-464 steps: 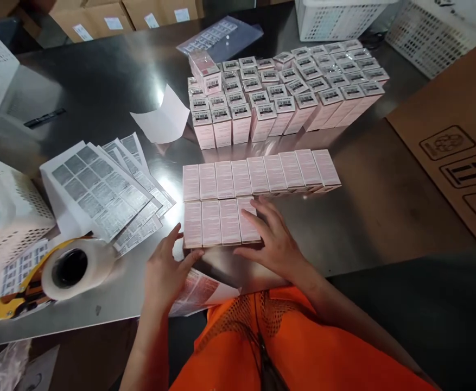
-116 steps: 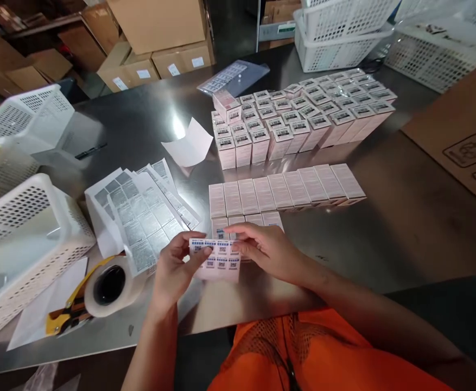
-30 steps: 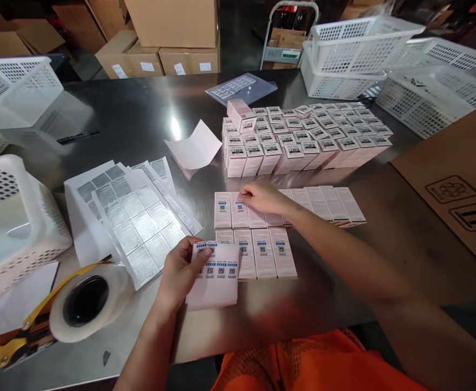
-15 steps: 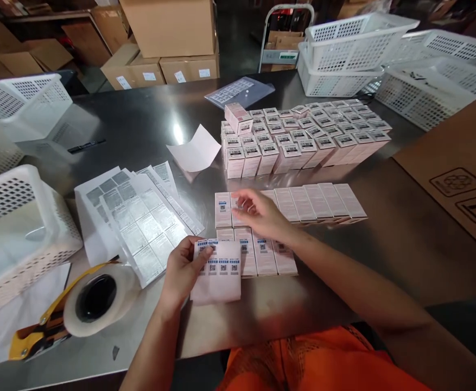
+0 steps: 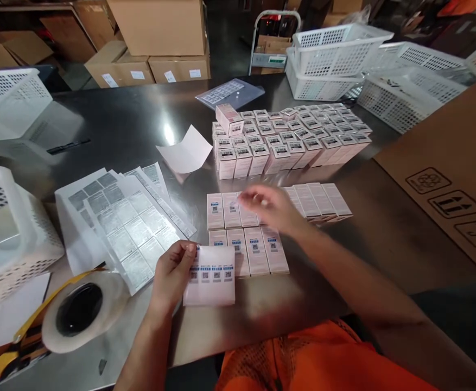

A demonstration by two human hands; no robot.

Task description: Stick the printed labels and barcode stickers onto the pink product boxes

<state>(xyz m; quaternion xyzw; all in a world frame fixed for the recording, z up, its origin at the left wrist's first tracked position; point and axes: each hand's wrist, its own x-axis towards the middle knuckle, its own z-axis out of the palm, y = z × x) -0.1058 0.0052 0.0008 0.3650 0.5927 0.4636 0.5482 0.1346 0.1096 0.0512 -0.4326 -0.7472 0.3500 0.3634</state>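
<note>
My left hand point(image 5: 171, 274) pinches the left edge of a small sheet of blue QR stickers point(image 5: 211, 277), held just above the steel table near its front edge. My right hand point(image 5: 271, 205), blurred by motion, hovers over the far row of flat pink boxes point(image 5: 321, 198); whether it holds a sticker I cannot tell. The near row of flat pink boxes point(image 5: 258, 251) lies beside the sheet, each box with a blue sticker. Behind them stands a block of upright pink boxes point(image 5: 290, 141) with barcodes on top.
Printed label sheets point(image 5: 119, 217) are fanned out to the left. A tape dispenser point(image 5: 64, 315) sits at front left by a white basket point(image 5: 1, 233). More white baskets point(image 5: 335, 60) stand at the back, a flat cardboard carton point(image 5: 449, 174) at right, a curled backing paper point(image 5: 184, 152) mid-table.
My right hand has drifted slightly right along the far row of flat boxes. My left hand has kept hold of the sticker sheet, shifting it a little.
</note>
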